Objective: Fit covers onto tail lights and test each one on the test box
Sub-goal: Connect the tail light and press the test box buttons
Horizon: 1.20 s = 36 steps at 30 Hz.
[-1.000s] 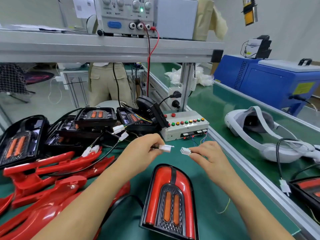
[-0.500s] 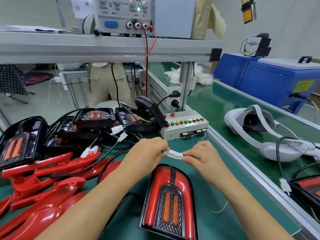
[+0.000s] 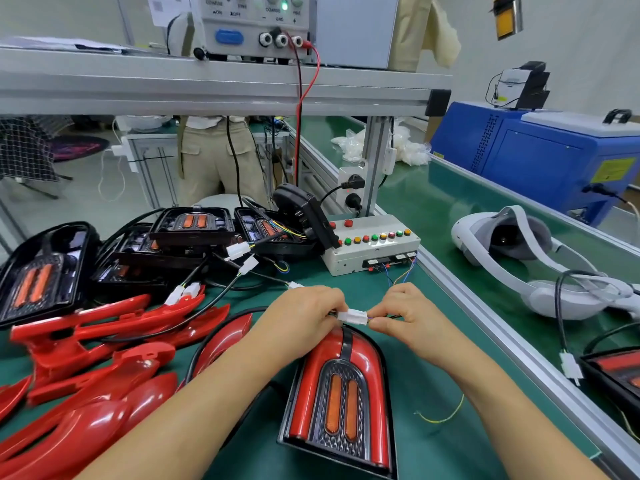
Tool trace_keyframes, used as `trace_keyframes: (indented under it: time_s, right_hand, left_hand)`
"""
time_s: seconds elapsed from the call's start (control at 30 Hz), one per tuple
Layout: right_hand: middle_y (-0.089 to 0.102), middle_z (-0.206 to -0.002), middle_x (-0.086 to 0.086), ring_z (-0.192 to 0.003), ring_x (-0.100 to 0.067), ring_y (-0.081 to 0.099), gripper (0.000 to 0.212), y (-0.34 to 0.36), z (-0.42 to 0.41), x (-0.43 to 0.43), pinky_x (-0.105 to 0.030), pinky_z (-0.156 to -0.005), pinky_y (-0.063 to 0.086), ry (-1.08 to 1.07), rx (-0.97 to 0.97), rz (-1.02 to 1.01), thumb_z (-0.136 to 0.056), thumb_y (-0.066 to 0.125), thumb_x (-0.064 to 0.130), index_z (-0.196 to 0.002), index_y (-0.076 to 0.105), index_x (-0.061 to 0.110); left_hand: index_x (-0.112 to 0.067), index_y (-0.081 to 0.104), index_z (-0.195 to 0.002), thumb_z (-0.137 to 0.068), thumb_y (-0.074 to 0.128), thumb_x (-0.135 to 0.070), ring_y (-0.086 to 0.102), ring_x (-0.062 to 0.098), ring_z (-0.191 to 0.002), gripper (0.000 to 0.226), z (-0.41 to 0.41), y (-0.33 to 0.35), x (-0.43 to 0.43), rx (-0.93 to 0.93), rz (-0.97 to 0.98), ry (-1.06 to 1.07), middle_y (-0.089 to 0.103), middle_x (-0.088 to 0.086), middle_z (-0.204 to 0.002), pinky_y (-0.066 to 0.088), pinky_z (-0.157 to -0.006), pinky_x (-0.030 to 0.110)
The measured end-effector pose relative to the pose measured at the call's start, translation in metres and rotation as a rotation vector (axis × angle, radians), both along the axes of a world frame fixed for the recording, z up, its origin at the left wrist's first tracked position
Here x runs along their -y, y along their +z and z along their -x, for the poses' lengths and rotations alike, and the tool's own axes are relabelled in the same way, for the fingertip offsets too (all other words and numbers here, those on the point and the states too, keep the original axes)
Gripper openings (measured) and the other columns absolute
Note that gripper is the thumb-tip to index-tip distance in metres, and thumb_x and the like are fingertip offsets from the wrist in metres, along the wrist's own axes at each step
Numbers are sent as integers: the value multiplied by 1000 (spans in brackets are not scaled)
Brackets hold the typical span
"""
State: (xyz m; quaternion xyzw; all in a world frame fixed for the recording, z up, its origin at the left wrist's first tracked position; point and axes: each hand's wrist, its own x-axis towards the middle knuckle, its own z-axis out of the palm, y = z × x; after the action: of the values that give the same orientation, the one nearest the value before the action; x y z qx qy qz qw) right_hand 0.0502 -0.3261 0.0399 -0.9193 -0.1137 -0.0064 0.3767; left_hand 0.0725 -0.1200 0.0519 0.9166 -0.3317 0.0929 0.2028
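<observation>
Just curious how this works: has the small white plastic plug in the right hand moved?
Yes: the white plug in the right hand moved left, above the red tail light, to join the one in the left hand.

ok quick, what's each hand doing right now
Left hand: pinching the white connector.
Right hand: pinching the other end of it.

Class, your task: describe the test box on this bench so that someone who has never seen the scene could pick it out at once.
Find the silver upright post that rises from the green bench. At its foot, right of the black tail light housings, sits the test box. It alone is pale grey, with a row of red, green and yellow buttons or lamps on top.
</observation>
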Motion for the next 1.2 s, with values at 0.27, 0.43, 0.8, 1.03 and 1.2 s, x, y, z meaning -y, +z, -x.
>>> trace_keyframes:
  time_s: [0.27, 0.43, 0.8, 1.03, 1.2]
  right_hand:
    - [57, -84, -1, -98, -1, 46, 38, -8, 0, 1, -22, -90, 35, -36, 51, -67, -80, 76, 16, -65, 65, 49]
    - [59, -88, -3, -98, 1, 46, 49, -14, 2, 0, -20, -87, 35, -61, 57, -120, -80, 76, 15, -57, 63, 57]
    - [65, -119, 12, -133, -16, 32, 30, -34, -6, 13, -27, -111, 23, -201, 137, 437, -98, 52, 31, -125, 64, 28]
    - [49, -142, 11, -147, -18, 12, 37, -42, 10, -2, -36, -120, 9, -154, 191, 347, -100, 46, 33, -136, 54, 29]
    - [50, -140, 16, -148, -15, 8, 34, -46, 11, -11, -36, -120, -1, -132, 140, 333, -102, 38, 37, -129, 59, 36]
  left_hand:
    - [-18, 65, -108, -92, 53, -19, 57, 17, -99, 20, 4, -1, 7, -25, -8, 38, 66, -2, -105, 39, -82, 28]
    - [-18, 66, -106, -91, 56, -19, 57, 16, -97, 19, 4, -3, 8, -28, 3, 46, 66, -3, -103, 35, -77, 22]
    - [-27, 58, -86, -94, 45, -49, 58, 20, -96, 27, 10, 16, -38, -361, -24, 363, 61, -2, -97, 43, -84, 31]
    - [-22, 56, -125, -84, 59, -54, 63, 12, -70, 52, 52, -4, -49, -849, 251, 335, 69, 0, -105, 50, -90, 32]
    - [-19, 61, -122, -88, 64, -34, 57, 5, -61, 37, 67, -15, -52, -965, 459, 325, 71, 1, -100, 44, -58, 18]
